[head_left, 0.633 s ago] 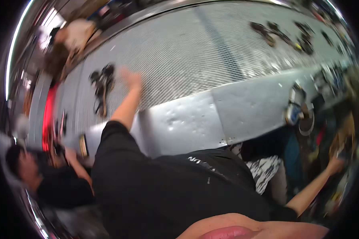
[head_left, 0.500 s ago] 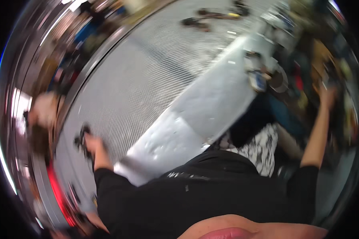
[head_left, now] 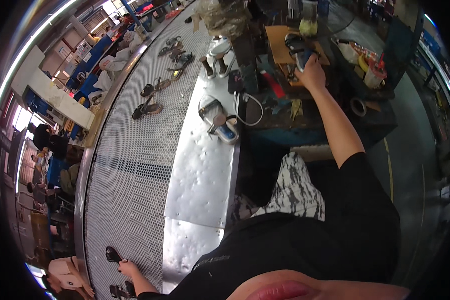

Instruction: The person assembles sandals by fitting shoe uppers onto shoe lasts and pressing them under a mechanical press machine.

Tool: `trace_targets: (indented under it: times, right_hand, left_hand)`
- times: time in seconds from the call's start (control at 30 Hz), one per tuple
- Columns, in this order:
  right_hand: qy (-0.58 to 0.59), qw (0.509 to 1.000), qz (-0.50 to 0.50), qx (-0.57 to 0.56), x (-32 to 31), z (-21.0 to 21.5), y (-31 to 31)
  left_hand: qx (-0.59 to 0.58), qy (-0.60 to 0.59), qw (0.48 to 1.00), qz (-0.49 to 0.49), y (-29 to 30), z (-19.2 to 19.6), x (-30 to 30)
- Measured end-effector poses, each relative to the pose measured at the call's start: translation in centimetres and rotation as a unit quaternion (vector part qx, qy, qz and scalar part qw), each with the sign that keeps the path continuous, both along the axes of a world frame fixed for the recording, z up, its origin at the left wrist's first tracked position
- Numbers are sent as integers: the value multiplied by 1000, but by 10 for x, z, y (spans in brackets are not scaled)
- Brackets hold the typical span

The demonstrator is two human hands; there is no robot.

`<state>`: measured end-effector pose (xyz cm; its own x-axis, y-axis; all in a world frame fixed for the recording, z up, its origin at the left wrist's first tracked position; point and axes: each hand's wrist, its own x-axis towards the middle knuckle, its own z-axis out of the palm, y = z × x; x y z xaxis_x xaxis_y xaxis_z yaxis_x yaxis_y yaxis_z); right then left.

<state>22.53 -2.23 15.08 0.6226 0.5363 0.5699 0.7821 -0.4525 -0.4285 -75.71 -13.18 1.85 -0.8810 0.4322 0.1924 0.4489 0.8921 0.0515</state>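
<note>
Head cam: right arm stretched way out to the upper middle, right hand (head_left: 311, 71) wrapped around a sandal (head_left: 299, 48) on the cluttered desk (head_left: 370, 107). Left hand (head_left: 126, 268) sits at the bottom left on the mesh belt (head_left: 130, 165), fingers curled next to a dark sandal (head_left: 113, 254); can't tell if it's gripping. More sandals (head_left: 150, 100) lie up the belt, and a white sign board (head_left: 52, 95) stands at far left.

- Clear plastic bag (head_left: 224, 17): bulging, crinkled, greyish-tan contents; stands at far end of worktop (head_left: 200, 170), top centre.
- White sacks (head_left: 116, 60): soft, rounded bundles; upper left, beside conveyor's far edge.
- Cup-shaped container (head_left: 372, 75): pale w/ red stick in it; right of centre, on dark bench.
- Flat printed pack (head_left: 357, 50): light-coloured w/ red-orange markings; just behind cup.
- Wall signs (head_left: 64, 51): small pale rectangles, far upper left; detail too blurred.
</note>
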Motion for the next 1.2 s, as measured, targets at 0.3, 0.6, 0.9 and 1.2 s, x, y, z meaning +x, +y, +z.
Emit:
trace_targets:
  times: [0.3, 0.6, 0.9, 1.2]
  right_hand:
    - [-22, 998, 24, 63, -7, 6, -1]
    - [29, 998, 38, 48, 4, 41, 0]
    - [33, 999, 22, -17, -4, 49, -9]
    - [46, 998, 13, 46, -17, -12, -26]
  left_hand:
    - [79, -221, 917, -323, 42, 9, 89]
    - [178, 21, 978, -103, 70, -30, 51]
    - [258, -150, 928, -225, 129, -8, 143]
    - [438, -720, 374, -386, 116, 83, 311]
